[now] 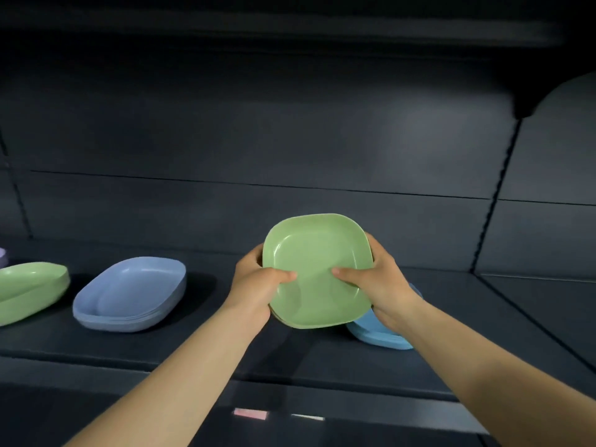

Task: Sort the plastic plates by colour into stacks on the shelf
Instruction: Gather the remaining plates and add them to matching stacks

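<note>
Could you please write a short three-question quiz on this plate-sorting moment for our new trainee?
1. True or false: only the right hand grips the held green plate.
2. Which stack stands on the shelf directly left of the left hand?
A. green stack
B. periwinkle-blue stack
C. light-blue stack
3. Fill in: the light-blue plates lie partly hidden under the right ____.

Key
1. False: both hands grip it, thumbs on its upper face.
2. B, the periwinkle-blue stack; the green stack sits further left at the picture's edge.
3. hand (and forearm).
</note>
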### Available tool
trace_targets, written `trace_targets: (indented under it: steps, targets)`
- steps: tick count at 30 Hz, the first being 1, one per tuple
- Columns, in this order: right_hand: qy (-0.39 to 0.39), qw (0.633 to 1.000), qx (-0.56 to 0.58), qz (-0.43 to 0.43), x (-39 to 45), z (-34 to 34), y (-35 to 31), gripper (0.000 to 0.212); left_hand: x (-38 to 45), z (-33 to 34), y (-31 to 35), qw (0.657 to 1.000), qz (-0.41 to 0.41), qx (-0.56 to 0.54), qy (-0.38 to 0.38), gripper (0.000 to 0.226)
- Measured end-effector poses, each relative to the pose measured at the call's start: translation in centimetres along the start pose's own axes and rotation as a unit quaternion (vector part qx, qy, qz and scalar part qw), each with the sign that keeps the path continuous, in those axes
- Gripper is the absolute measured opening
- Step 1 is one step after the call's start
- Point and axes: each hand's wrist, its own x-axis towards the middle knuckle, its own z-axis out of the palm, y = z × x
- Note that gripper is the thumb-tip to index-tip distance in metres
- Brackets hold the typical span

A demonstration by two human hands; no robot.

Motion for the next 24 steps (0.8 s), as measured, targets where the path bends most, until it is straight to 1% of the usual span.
trace_targets:
  steps: [2, 6, 10, 15, 19, 21, 24]
  targets:
    - [0.032, 0.999, 0.017, -0.004, -0.2, -2.6, -0.5, 0.061, -0.2, 2.7, 0.1, 1.000, 0.001, 0.016, -0.019, 0.042]
    - [0.061, 0.997, 0.045, -0.007, -0.6, -9.0, -0.9, 0.056, -0.6, 9.3, -0.7, 0.998, -0.008, 0.036, -0.042, 0.030]
    - [0.075, 0.996, 0.052, -0.004, -0.8, -16.9, -0.9, 0.051, -1.5, 17.6, -2.5, 0.999, 0.001, 0.037, -0.031, 0.017]
    - [0.095, 0.995, 0.041, -0.005, -1.1, -30.9, -1.1, 0.050, -2.7, 31.8, -5.8, 0.999, 0.007, 0.023, -0.029, 0.019]
    - [0.134, 0.991, 0.007, -0.001, -1.8, -43.8, -1.2, 0.049, -4.5, 44.7, -9.1, 0.999, -0.035, -0.014, -0.039, 0.027]
    - [0.167, 0.986, 0.001, -0.005, -2.3, -50.0, -0.6, 0.043, -5.5, 50.9, -10.9, 0.997, -0.053, -0.024, -0.045, 0.025]
    - [0.232, 0.973, -0.001, -0.014, -3.3, -58.2, 1.3, 0.025, -6.9, 59.4, -13.9, 0.995, -0.079, -0.025, -0.053, 0.021]
